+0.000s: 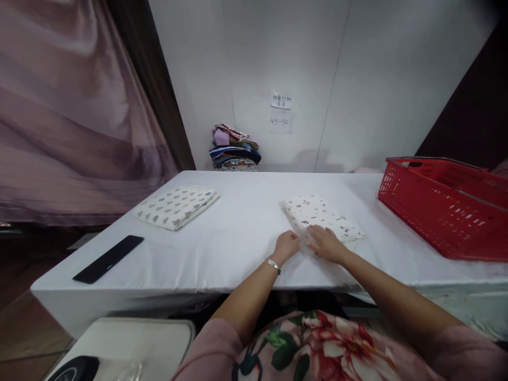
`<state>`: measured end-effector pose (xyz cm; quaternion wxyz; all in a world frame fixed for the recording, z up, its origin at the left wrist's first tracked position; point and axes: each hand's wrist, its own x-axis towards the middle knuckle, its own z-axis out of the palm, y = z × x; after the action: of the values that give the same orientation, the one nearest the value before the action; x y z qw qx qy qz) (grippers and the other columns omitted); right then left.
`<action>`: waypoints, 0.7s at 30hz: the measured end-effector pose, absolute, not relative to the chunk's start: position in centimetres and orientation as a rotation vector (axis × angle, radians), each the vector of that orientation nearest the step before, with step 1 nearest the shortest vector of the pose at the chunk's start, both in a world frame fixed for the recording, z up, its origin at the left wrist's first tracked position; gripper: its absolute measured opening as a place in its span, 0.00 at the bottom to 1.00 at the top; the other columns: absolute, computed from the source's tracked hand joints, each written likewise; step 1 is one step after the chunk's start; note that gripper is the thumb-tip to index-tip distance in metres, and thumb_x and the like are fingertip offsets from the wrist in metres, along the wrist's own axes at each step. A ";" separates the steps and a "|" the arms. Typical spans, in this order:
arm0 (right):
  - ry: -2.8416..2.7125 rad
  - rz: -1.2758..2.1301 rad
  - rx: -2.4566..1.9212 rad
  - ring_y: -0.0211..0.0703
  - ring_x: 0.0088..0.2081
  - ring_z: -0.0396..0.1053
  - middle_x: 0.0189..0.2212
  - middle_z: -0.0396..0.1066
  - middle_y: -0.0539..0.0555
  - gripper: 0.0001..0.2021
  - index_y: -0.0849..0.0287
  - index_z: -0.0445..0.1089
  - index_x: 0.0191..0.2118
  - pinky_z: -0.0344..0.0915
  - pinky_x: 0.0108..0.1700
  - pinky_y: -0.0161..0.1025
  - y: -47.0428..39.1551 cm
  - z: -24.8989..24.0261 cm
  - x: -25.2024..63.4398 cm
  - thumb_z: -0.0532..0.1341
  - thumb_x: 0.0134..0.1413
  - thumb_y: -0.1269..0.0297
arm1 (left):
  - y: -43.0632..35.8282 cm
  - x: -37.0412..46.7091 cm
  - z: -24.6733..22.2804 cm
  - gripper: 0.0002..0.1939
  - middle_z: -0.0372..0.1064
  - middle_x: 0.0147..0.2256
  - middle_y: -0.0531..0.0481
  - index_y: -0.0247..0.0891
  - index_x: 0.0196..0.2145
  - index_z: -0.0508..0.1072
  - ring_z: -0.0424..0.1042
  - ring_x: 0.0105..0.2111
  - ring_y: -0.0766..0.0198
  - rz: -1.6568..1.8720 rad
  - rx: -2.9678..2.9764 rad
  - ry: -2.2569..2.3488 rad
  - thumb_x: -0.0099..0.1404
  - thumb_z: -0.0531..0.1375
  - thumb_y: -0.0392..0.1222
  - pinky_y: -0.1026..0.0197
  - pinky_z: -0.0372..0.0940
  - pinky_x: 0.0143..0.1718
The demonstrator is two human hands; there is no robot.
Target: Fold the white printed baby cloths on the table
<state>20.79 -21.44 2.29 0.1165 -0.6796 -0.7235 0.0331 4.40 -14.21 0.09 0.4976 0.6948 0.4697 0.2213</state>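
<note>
A folded white cloth with small dark prints (321, 214) lies on the table right of centre. My right hand (325, 243) rests on its near left corner, fingers spread and lying flat. Just left of that corner, my left hand (286, 246) is closed, a silver bracelet on its wrist; what its fingers hold, if anything, is hidden. A second folded cloth with grey and green prints (174, 206) lies at the left of the table, away from both hands.
The white-covered table (190, 259) bears a flat black object (109, 259) at the left and a red basket (444, 206) at the right. Folded clothes (235, 151) are stacked at the back by the wall. A white stool (146, 338) stands below left.
</note>
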 end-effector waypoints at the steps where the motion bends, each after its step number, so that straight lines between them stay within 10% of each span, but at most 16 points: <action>1: -2.180 0.121 -2.000 0.55 0.63 0.47 0.62 0.51 0.61 0.31 0.58 0.54 0.62 0.45 0.60 0.58 -21.8 2.2 20.3 0.50 0.56 0.48 | -13.8 4.3 0.1 0.06 0.72 0.30 0.49 0.35 0.33 0.69 0.69 0.21 0.69 0.546 1.689 1.147 0.58 0.56 0.39 0.67 0.62 0.23; 21: -2.282 -0.244 -1.812 0.55 0.63 0.47 0.63 0.48 0.59 0.32 0.55 0.43 0.66 0.51 0.59 0.59 -24.3 -1.6 20.6 0.52 0.56 0.63 | 1.6 9.3 1.7 0.21 0.73 0.38 0.41 0.34 0.38 0.71 0.70 0.41 0.58 0.664 1.748 1.460 0.61 0.53 0.56 0.63 0.59 0.36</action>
<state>20.57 -24.31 -1.58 0.1086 -0.6160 -0.7758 -0.0830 9.30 1.57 1.73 0.3752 0.6830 0.5705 0.2596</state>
